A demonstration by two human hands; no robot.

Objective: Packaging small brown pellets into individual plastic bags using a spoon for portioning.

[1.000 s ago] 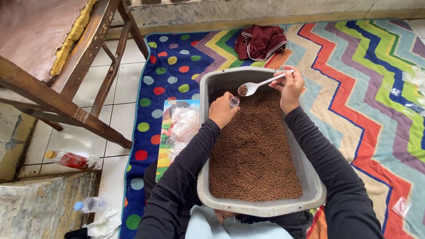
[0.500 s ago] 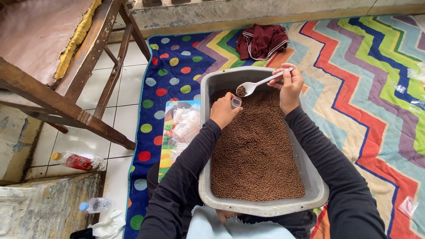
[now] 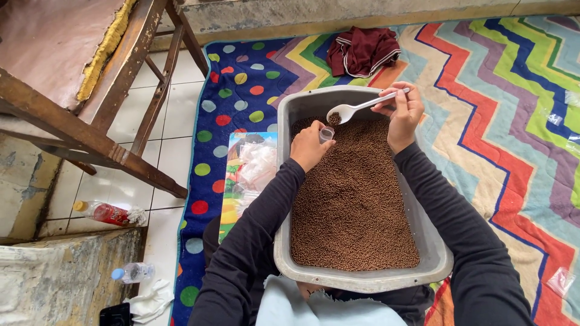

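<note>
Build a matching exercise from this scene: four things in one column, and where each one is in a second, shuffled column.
1. white spoon
2. small clear cup
3. maroon cloth
4. red-labelled bottle

a. on the tiled floor
b. in the left hand
c. on the mat beyond the grey tub
d. in the right hand

Pairs: 1-d, 2-b, 3-c, 4-a

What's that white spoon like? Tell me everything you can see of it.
The white spoon looks like thin plastic, with a long slim handle and an oval bowl. The right hand pinches the handle's far end, holding it nearly level above the grey tub. Its bowl carries a few brown pellets and hovers just over the small clear cup in the left hand.
</note>
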